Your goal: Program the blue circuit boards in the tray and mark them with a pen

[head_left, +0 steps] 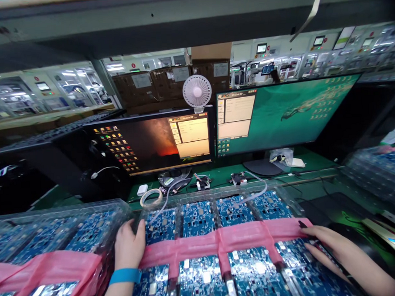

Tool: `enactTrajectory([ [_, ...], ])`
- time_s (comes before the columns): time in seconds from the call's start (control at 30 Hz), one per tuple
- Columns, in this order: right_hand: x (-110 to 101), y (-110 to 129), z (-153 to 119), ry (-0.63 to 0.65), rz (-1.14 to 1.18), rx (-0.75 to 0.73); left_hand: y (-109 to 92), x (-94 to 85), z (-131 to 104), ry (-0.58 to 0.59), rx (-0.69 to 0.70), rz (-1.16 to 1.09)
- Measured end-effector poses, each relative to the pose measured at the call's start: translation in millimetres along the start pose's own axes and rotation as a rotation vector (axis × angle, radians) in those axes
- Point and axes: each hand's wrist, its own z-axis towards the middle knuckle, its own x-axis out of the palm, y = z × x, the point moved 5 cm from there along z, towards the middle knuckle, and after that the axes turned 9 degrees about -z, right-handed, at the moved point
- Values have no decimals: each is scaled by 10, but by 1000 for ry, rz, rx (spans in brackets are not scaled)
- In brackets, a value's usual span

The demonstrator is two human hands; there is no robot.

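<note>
A clear plastic tray [215, 194] lies before me, its pockets filled with blue circuit boards [203, 276]. A strip of pink sheeting [240, 237] runs across the middle of the boards, with short pieces hanging between them. My left hand [129, 245], with a blue band at the wrist, is at the tray's left edge, thumb on the inner side and fingers curled on the outer side, partly hidden. At the right end of the pink strip, my right hand [331, 244] is closed around a dark pen-like tool [329, 253], its tip by the pink sheeting.
Left of me is another tray of boards [54, 235] with pink sheeting; more trays [378, 170] are stacked at right. Behind stand two monitors [154, 143], a small white fan [197, 92], a tape roll [151, 197] and cabled connectors [203, 182]. A shelf [146, 34] crosses overhead.
</note>
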Motion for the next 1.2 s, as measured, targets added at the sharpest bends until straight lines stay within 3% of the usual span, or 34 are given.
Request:
enactTrajectory([
  [0.1, -127, -81, -50, -97, 50, 141, -347, -265, -92, -320, 227, 84],
  [0.2, -239, -9, -113, -146, 185, 250, -835, -419, -328, -389, 448, 2],
  [0.27, -317, 269, -90, -163, 331, 170, -1218, -388, -586, -265, 615, -84],
  [0.37, -418, 888, 58, -165, 452, 22, -1800, -136, -1186, 101, 1010, -196],
  [0.43, -441, 1292, 192, -145, 529, -87, -2042, 34, -1615, 264, 1251, -326],
  [0.47, -434, 1444, 254, -126, 543, -116, -2099, 105, -1776, 286, 1313, -384],
  [0.57, -353, 1667, 375, 4, 522, -114, -2065, 348, -1929, 282, 1105, -348],
  [0.7, -313, 1668, 377, 275, 616, -69, -1985, 450, -1972, 319, 1087, -296],
  [0.8, -385, 1637, 357, 462, 716, -64, -1984, 476, -1926, 473, 1014, -284],
  [0.9, -402, 1583, 401, 560, 762, -153, -1956, 517, -1851, 615, 885, -223],
  [0.97, -294, 1411, 521, 500, 798, -35, -1919, 544, -1767, 645, 775, -194],
  [1.03, -127, 1126, 697, 309, 782, 230, -1902, 581, -1679, 658, 704, -176],
  [1.1, 39, 890, 873, 145, 651, 400, -1929, 636, -1612, 669, 723, -156],
  [1.2, 280, 795, 1134, 140, 624, 362, -2002, 738, -1565, 662, 863, -137],
])
